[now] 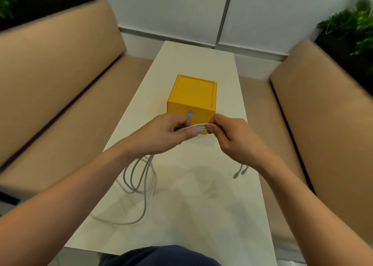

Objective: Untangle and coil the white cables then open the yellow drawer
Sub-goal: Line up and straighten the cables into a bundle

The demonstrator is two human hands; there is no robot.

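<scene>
Several strands of the white cables [198, 127] run taut between my two hands, held above the table in front of the yellow drawer box [192, 96]. My left hand [161, 134] pinches them on the left and my right hand [230, 138] pinches them on the right. Below my left hand the cables hang down in loose loops [141, 177] that reach the table top. Two cable plug ends [240, 173] dangle under my right wrist. The drawer box is shut, with a small blue mark on its front.
The white table [201, 205] is long and narrow, with beige bench cushions [60, 84] on the left and on the right [323, 114]. Green plants stand at both far corners. A white wall closes the far end.
</scene>
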